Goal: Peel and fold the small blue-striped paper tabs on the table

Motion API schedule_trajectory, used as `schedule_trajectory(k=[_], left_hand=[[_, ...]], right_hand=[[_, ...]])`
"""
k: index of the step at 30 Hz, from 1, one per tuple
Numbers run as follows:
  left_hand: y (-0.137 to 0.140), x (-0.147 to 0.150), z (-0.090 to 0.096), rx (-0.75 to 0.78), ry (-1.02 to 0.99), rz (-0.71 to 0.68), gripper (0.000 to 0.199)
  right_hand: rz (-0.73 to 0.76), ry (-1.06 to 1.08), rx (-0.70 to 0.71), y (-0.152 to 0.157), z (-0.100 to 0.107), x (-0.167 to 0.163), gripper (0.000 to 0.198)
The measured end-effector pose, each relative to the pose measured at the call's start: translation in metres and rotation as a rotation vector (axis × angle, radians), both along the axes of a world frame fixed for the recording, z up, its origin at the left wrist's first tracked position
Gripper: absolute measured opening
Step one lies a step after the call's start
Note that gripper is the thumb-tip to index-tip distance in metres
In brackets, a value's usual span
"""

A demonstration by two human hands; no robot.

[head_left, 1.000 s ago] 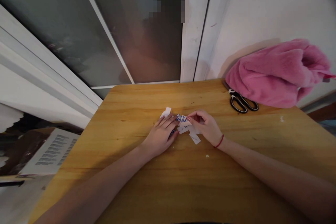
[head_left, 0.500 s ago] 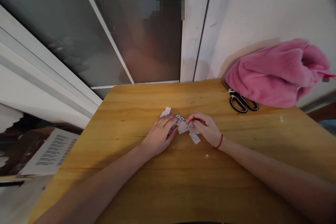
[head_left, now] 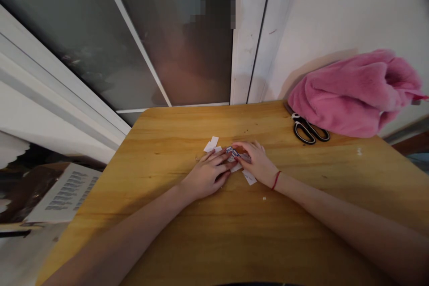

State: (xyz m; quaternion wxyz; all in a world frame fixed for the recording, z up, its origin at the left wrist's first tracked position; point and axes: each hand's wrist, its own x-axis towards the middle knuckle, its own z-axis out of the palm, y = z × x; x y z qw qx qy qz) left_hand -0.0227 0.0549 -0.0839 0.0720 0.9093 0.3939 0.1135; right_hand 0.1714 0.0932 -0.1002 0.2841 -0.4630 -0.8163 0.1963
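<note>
Small white paper slips (head_left: 211, 145) lie in a loose heap on the wooden table, a few with blue-edged printing (head_left: 235, 153) facing up. My left hand (head_left: 212, 170) rests over the left part of the heap, fingers stretched and slightly spread, covering some slips. From the right, my right hand (head_left: 259, 163) reaches in with a red cord (head_left: 276, 180) round its wrist. Its thumb and index finger close in on both sides of the blue-edged slips. One slip (head_left: 249, 178) sticks out below the right palm. How many slips lie under the hands is hidden.
Black-handled scissors (head_left: 310, 132) lie at the back right, blades under a pink plush cloth item (head_left: 351, 94). Tiny white scraps (head_left: 264, 198) dot the table (head_left: 214, 241). A glazed door (head_left: 187, 62) stands behind it. A printed cardboard box (head_left: 67, 194) is at the left, beyond the edge.
My right hand has moved left and turned, from a pinch at the heap's right side to fingers around the blue-edged slips. My left hand has shifted slightly right, uncovering slips at the far left.
</note>
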Motion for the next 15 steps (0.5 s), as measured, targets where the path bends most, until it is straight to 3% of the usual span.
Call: schedule_trajectory(k=[10,15], left_hand=[[0.0003,-0.0012,-0.0004,0.007,0.014,-0.026,0.038],[0.0005,-0.0011,-0.0013,0.004,0.015,-0.03,0.037]], right_hand=[[-0.016,0.148,0.002,0.0023,-0.0017,0.0018,0.04],[-0.012,0.182,-0.055,0.0029,-0.0018,0.0022,0.025]])
